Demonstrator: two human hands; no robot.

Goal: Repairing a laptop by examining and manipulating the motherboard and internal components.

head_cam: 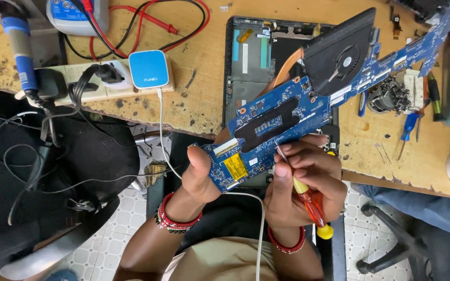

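Observation:
A long blue laptop circuit board (298,109) with a black fan (339,52) and a copper heat pipe at its far end is held up over my lap. My left hand (199,174) grips the board's near left end, thumb on top. My right hand (303,179) holds a screwdriver (308,200) with a red and yellow handle, its thin metal tip touching the board's near edge beside a yellow patch (234,166).
An open black laptop shell (251,62) lies on the worn wooden bench (199,99). A power strip with a blue-and-white charger (149,68) sits at left, a meter with red and black leads (131,26) behind it. Small screwdrivers (410,125) and parts lie at right. Another person's leg (423,208) is at right.

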